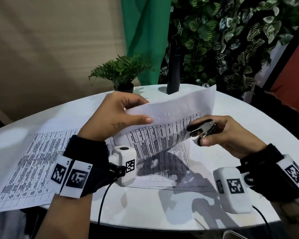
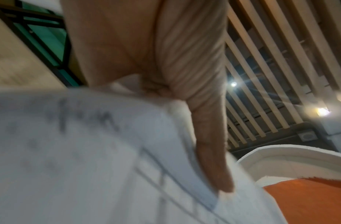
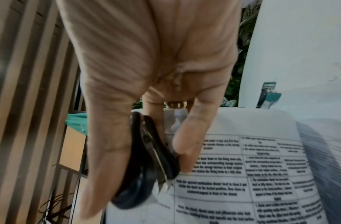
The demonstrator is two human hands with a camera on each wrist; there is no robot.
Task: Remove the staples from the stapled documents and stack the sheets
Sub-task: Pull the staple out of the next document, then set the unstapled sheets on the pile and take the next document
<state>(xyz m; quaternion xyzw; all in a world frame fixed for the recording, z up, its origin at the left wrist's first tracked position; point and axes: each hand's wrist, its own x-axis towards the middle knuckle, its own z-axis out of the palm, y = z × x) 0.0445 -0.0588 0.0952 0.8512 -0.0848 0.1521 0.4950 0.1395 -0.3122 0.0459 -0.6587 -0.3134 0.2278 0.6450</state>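
Left hand (image 1: 117,116) pinches a lifted sheet (image 1: 171,125); right hand (image 1: 219,133) grips the staple remover (image 1: 201,131). Separating pages, it seems. Next, likely onto the stack (image 1: 33,166) at the desk's left edge.

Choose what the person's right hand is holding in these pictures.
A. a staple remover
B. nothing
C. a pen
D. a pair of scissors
A: the right hand grips a black and metal staple remover between thumb and fingers, beside the sheet lifted by the left hand.
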